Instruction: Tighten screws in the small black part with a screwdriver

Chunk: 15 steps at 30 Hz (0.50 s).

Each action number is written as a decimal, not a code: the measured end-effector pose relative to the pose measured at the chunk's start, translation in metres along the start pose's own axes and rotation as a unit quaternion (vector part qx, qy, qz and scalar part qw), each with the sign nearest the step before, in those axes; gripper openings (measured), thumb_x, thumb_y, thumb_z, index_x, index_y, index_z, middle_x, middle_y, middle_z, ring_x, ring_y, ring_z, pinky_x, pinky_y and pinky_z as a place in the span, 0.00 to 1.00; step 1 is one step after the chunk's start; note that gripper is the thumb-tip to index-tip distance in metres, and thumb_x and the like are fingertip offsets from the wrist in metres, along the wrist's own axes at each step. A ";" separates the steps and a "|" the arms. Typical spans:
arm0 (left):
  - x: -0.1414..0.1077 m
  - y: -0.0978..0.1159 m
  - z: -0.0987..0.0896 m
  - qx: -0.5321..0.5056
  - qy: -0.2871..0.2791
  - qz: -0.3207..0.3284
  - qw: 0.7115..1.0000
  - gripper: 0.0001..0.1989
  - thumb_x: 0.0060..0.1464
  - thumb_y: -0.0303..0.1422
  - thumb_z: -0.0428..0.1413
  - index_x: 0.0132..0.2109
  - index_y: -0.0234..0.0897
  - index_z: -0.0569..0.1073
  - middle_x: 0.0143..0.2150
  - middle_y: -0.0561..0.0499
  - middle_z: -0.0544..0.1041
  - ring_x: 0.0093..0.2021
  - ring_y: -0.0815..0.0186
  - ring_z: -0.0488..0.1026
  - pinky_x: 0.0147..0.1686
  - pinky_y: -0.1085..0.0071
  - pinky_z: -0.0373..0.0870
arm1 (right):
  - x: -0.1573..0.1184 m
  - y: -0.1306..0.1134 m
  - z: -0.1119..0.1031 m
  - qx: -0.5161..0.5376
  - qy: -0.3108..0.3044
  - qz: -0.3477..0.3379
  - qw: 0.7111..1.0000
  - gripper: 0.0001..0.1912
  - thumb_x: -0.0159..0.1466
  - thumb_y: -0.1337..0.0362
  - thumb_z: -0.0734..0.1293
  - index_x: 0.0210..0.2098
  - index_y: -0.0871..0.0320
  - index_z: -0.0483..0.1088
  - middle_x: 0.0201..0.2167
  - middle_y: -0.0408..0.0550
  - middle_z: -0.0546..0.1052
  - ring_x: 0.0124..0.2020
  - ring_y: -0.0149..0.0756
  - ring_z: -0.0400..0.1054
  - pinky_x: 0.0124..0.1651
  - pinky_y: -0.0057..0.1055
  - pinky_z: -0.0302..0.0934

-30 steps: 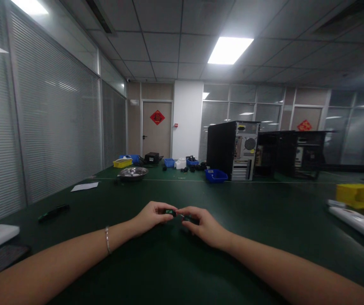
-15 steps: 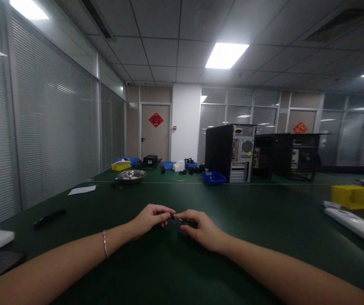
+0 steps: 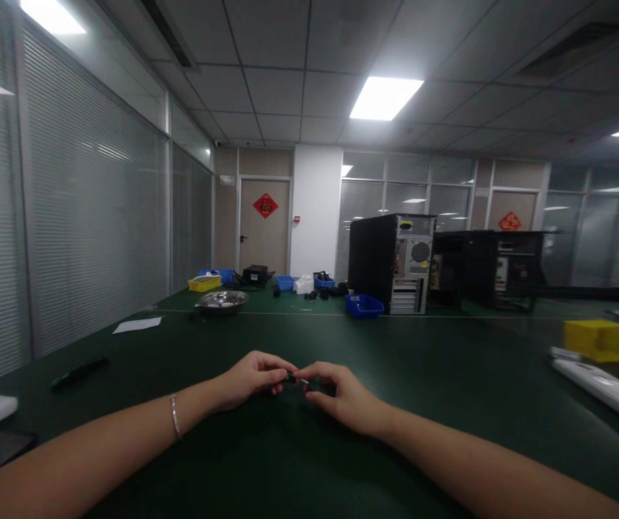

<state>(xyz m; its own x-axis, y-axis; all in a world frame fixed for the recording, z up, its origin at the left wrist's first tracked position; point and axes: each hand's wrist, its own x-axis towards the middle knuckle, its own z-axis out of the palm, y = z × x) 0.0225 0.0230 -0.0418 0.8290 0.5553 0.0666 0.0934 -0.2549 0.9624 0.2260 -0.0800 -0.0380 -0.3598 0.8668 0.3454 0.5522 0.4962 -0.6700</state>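
My left hand is closed above the table, pinching a small dark piece between thumb and fingertips. A thin, light, metal-looking end sticks out of it to the right. What kind of part this is cannot be made out. My right hand faces it from the right. Its index fingertip reaches the piece near the left fingers, while the thumb stands apart below, and nothing shows in the gap between them.
A dark green table spreads beneath. Toward the back are a metal bowl, a blue bin and a computer tower. A dark pen-like tool and paper lie left; a yellow bin stands right.
The dark shape between my right thumb and index finger is no longer visible there. The right index fingertip has moved slightly left and down against the small piece. My left hand keeps its pinch.
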 end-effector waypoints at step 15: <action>0.000 0.002 0.001 -0.060 -0.012 0.000 0.998 0.21 0.48 0.37 0.57 0.50 0.34 0.68 0.37 0.48 0.72 0.32 0.70 0.66 0.30 0.73 0.59 | 0.000 0.009 0.003 0.028 0.006 0.029 0.999 0.21 0.57 0.67 0.64 0.50 0.54 0.59 0.40 0.46 0.69 0.38 0.35 0.65 0.40 0.32 0.60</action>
<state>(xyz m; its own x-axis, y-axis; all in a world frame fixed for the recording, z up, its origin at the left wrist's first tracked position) 0.0228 0.0217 -0.0403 0.8420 0.5358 0.0625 0.0271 -0.1577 0.9871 0.2283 -0.0757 -0.0462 -0.3197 0.8944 0.3128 0.5292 0.4424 -0.7241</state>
